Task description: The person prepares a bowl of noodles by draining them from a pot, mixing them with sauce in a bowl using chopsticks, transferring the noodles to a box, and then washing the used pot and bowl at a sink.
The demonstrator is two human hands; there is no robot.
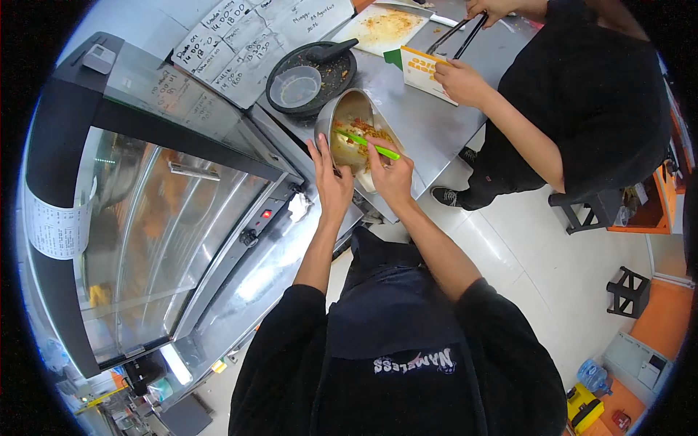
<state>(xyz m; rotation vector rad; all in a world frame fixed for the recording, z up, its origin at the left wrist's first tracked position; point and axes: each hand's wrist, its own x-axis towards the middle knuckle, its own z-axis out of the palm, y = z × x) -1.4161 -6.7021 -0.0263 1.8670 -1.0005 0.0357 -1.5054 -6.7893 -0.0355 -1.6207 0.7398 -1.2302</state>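
My left hand [332, 177] grips the rim of a metal bowl [325, 122], which is tilted over the steel table. In my right hand [391, 170] is a bright green utensil [381, 149], its far end inside the bowl among reddish and yellowish food bits [362, 128]. Whether that utensil is a spoon or a spatula cannot be told. Beneath the bowl's lower edge shows a pale surface, mostly hidden. Just behind the bowl sits a dark stone mortar [349, 71] with a pestle [332, 52] and a clear plastic bowl [296, 87] in it.
A co-worker at the right holds tongs [469, 38] and a white and yellow printed carton [425, 73] over the steel table [431, 128]. Behind lies a food-stained white cutting board [381, 27]. A glass-fronted display warmer [163, 229] stands at my left. Handwritten sheets lie behind the mortar.
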